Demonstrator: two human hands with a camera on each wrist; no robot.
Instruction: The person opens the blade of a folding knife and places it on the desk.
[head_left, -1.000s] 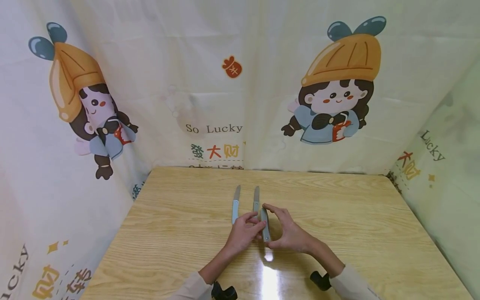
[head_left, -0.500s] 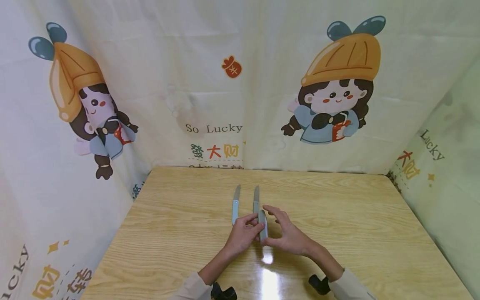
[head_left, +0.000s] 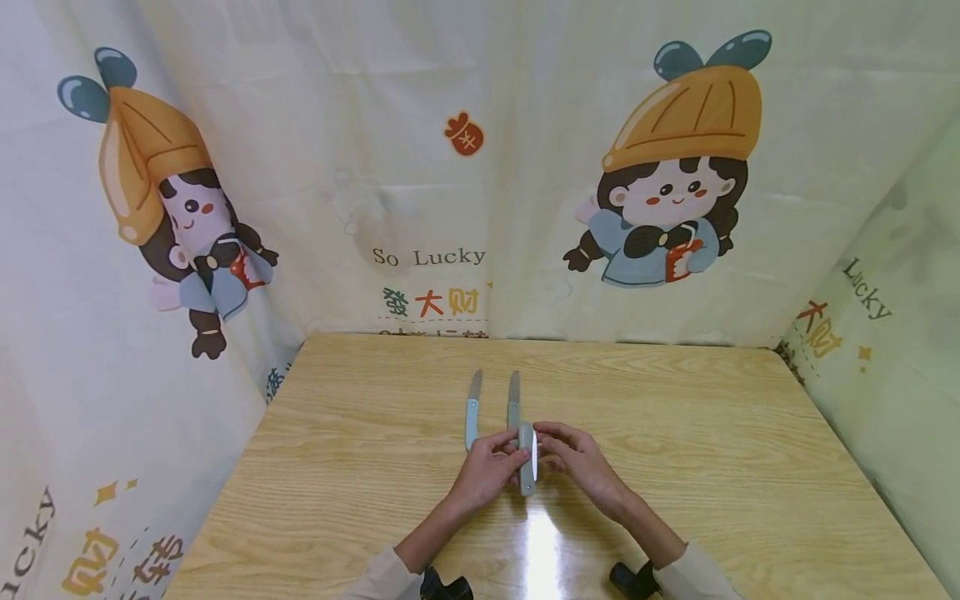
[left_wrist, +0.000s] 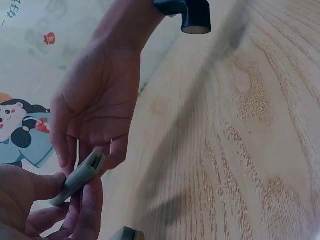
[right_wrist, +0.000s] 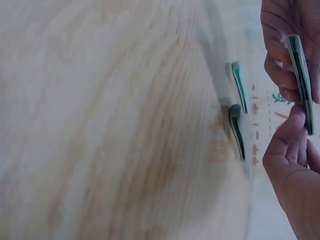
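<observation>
While both hands pinch it, folding knife lengthwise, pointing away.

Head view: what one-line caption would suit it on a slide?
Both hands, left and right, pinch a folded pocket knife over a wooden table, two open knives lying behind.

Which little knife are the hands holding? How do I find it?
Look at the middle of the wooden table. Two open knives lie there side by side, blades pointing away. Just nearer, the folded knife is the only one lifted, pinched between left hand and right hand.
</observation>
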